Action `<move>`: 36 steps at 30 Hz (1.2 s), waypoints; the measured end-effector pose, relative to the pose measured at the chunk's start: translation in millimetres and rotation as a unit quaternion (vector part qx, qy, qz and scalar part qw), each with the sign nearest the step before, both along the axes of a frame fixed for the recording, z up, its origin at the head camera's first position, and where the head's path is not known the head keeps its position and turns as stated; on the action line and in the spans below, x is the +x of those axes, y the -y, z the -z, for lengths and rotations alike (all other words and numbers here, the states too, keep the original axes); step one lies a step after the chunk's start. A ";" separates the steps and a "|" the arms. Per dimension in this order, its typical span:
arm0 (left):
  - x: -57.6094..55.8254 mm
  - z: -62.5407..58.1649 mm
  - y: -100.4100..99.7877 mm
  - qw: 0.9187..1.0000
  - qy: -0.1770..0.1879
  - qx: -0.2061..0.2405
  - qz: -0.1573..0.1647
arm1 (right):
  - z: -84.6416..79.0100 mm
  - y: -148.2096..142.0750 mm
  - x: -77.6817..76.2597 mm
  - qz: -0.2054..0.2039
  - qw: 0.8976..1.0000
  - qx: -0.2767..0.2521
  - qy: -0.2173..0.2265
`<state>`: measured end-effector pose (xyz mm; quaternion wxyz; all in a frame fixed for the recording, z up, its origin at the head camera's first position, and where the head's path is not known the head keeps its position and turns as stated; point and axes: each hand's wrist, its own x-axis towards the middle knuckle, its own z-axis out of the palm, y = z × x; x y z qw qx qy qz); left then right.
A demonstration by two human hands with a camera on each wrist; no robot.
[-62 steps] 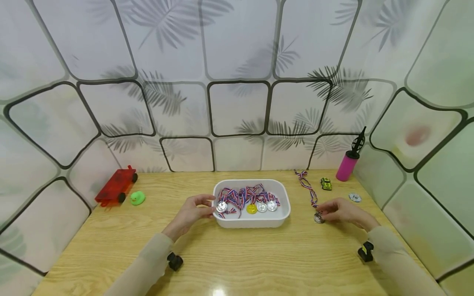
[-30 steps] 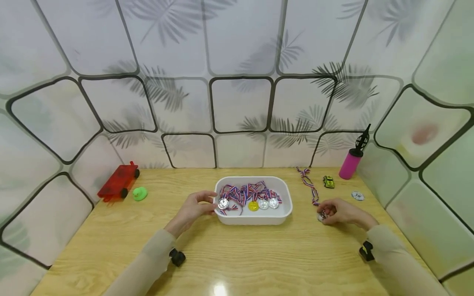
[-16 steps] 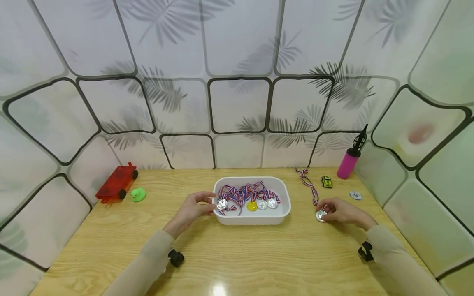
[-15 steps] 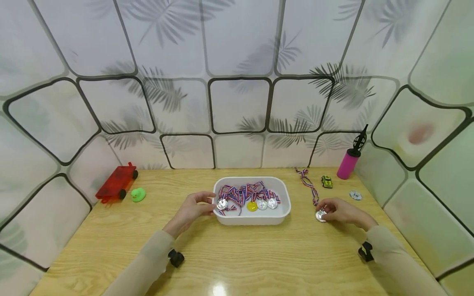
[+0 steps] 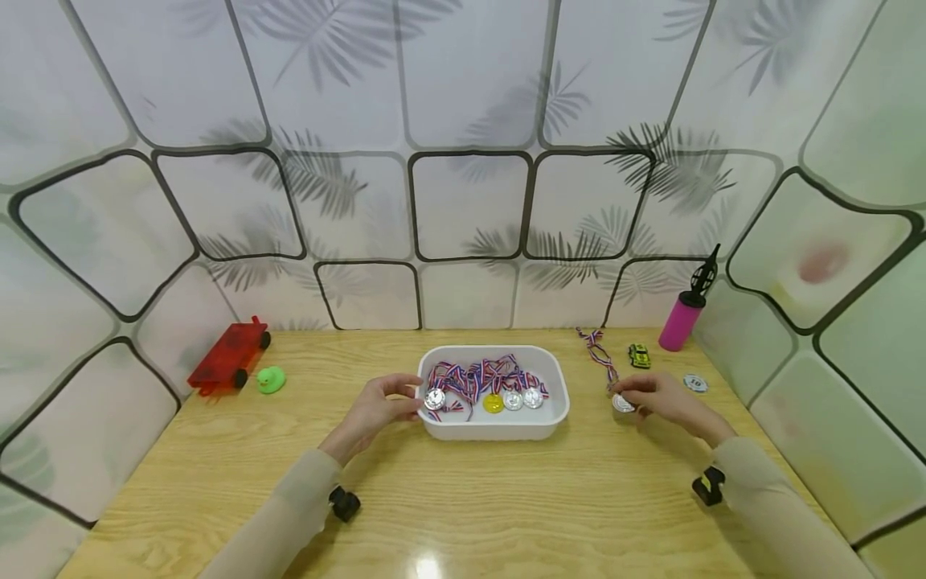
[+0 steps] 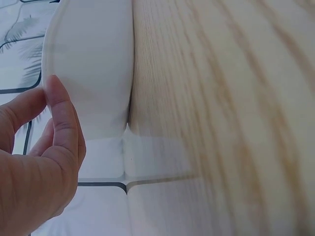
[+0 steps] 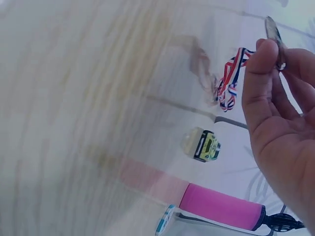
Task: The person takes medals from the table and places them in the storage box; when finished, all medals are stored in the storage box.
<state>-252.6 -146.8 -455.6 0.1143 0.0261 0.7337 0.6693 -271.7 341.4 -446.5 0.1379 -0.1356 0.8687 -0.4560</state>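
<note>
In the head view my left hand (image 5: 378, 410) is at the left end of a white plastic tray (image 5: 492, 432). The left wrist view has its thumb and fingertips pinching the rim of the tray (image 6: 91, 64). Inside the tray lie silver medals (image 5: 435, 399) and a gold medal (image 5: 493, 403), with red, white and blue ribbons (image 5: 470, 381) bunched behind them. To the right, my right hand (image 5: 669, 402) pinches a silver medal (image 5: 623, 404) between thumb and fingers. The right wrist view has this medal (image 7: 273, 34) edge-on, above the table, its striped ribbon (image 7: 230, 81) trailing down.
At the back right stand a pink pump (image 5: 678, 323) and a small yellow toy car (image 5: 639, 355), with a poker chip (image 5: 695, 383) nearer. On the left are a red toy cart (image 5: 230, 355) and a green rubber duck (image 5: 271, 379). Patterned walls enclose the wooden table (image 5: 463, 498).
My right hand has turned the silver medal to show its face, then lifted it slightly, moving a little left and away from me. The left hand stays at the tray.
</note>
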 end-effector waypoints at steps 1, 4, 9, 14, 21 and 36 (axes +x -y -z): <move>0.2 -0.3 -0.1 1.000 0.000 0.000 0.000 | -1.4 0.8 -0.2 0.004 1.000 0.001 -0.008; 0.7 -1.2 -0.4 1.000 0.002 0.000 -0.003 | -5.2 3.8 -0.6 0.013 1.000 -0.008 -0.017; 1.5 -2.0 -0.4 1.000 0.003 -0.001 -0.007 | -12.8 8.6 -0.1 0.030 0.999 -0.025 -0.022; 2.4 -3.7 -0.2 1.000 0.004 0.003 -0.003 | -22.9 11.9 0.3 0.046 0.997 -0.057 -0.038; 3.1 -6.2 0.9 1.000 0.000 0.005 0.006 | -34.0 18.4 -2.8 0.046 0.980 -0.182 -0.061; 1.8 -4.1 -0.7 1.000 0.004 -0.004 0.000 | -66.0 31.4 -9.5 0.078 0.966 -0.230 -0.091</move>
